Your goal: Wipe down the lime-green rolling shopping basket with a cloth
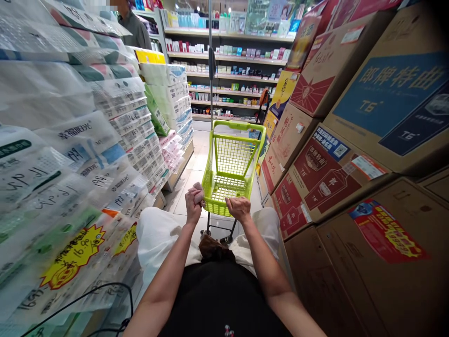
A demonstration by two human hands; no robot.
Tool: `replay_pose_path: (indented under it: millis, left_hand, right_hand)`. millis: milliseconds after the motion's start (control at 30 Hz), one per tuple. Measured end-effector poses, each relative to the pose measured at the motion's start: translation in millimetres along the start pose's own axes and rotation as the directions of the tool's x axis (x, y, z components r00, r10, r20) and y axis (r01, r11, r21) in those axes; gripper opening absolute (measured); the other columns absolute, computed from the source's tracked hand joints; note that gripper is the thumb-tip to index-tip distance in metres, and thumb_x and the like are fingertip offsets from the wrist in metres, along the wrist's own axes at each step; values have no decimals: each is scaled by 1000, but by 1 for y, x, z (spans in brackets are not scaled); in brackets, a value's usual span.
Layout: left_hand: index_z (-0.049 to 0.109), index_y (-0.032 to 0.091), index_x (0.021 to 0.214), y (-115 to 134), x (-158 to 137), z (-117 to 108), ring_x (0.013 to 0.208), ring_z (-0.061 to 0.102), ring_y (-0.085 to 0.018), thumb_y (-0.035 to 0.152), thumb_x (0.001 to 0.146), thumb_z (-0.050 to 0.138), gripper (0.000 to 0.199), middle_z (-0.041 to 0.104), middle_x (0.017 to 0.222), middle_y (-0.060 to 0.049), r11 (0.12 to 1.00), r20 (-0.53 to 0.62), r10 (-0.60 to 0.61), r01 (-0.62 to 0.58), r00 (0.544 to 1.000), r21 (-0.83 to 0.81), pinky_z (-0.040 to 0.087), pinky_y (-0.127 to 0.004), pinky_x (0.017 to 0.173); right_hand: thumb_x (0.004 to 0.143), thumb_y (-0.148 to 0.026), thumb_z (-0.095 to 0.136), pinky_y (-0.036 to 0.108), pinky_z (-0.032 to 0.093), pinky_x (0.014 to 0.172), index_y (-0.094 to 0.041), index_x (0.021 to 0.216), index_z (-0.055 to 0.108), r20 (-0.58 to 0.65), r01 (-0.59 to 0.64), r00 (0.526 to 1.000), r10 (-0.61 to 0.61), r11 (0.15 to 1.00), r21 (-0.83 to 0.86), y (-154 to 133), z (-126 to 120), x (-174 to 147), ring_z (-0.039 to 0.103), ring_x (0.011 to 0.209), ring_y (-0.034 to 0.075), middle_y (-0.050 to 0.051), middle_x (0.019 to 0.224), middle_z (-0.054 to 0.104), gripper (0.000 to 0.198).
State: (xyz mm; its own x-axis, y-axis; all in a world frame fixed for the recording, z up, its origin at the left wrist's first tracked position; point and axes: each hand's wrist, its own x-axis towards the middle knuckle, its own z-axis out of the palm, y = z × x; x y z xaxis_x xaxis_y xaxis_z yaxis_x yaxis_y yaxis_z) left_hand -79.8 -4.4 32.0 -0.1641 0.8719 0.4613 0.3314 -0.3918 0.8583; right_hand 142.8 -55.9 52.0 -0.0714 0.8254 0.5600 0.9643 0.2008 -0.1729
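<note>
A lime-green plastic shopping cart (233, 166) stands upright in front of me on dark legs with small wheels. Its lattice floor and tall back panel show. My right hand (238, 207) is closed over the near rim of the cart, toward its right side. At the near left corner, my left hand (194, 201) is also closed, with a pale pinkish, crumpled-looking shape among its fingers. Whether that hand grips the cart rim too is hard to tell. A brown bag-like thing (215, 248) lies at my waist.
Stacked tissue packs (129, 126) line the left side, some with yellow price tags (75, 255). Cardboard cartons (322, 173) rise close on the right. Ahead are product shelves (231, 56) and a thin upright pole (211, 61). A person (135, 32) stands at the back left.
</note>
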Motion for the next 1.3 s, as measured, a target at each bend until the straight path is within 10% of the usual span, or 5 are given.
replay_pose_path:
  millis: [300, 633, 900, 1133, 1300]
  left_hand:
    - [76, 22, 103, 13, 67, 9, 123, 60, -29, -1, 68, 57, 46, 55, 118, -10, 990, 249, 98, -120, 963, 75, 50, -50, 114]
    - [78, 27, 104, 22, 37, -4, 123, 61, -25, -5, 63, 59, 56, 57, 120, -7, 938, 544, 261, -343, 797, 52, 56, -42, 109]
    - [77, 24, 106, 29, 92, 44, 112, 63, -31, -5, 62, 55, 57, 51, 112, -8, 980, 231, 28, -72, 973, 186, 53, -53, 109]
    - [65, 25, 131, 4, -4, 51, 128, 55, -31, 4, 78, 51, 58, 55, 126, -11, 982, 54, 183, -184, 982, 28, 44, -53, 116]
    - [59, 26, 131, -2, 28, 65, 130, 54, -31, 14, 85, 58, 47, 58, 131, -12, 993, -76, 114, -116, 991, -20, 41, -55, 118]
  right_hand:
    - [106, -40, 46, 31, 27, 66, -21, 54, 62, 5, -24, 1000, 24, 1000, -5, 28, -6, 0, 54, 53, 12, 3, 58, 69, 58]
    - [104, -28, 49, 33, 35, 91, -21, 62, 63, -85, -73, 993, 76, 996, 43, -21, 6, -14, 58, 62, 13, 2, 65, 72, 45]
    - [99, -23, 52, 36, 31, 100, -22, 58, 56, -296, -11, 954, 43, 994, 111, 4, 5, -23, 54, 62, 12, -3, 58, 67, 42]
    - [98, -25, 53, 39, 29, 96, -21, 55, 54, -363, -67, 923, 123, 984, 164, 15, 7, -29, 60, 71, 16, -2, 55, 65, 43]
    - [98, -27, 53, 39, 28, 96, -22, 54, 52, -375, -73, 916, 143, 978, 194, 16, 8, -27, 62, 78, 18, -2, 54, 62, 44]
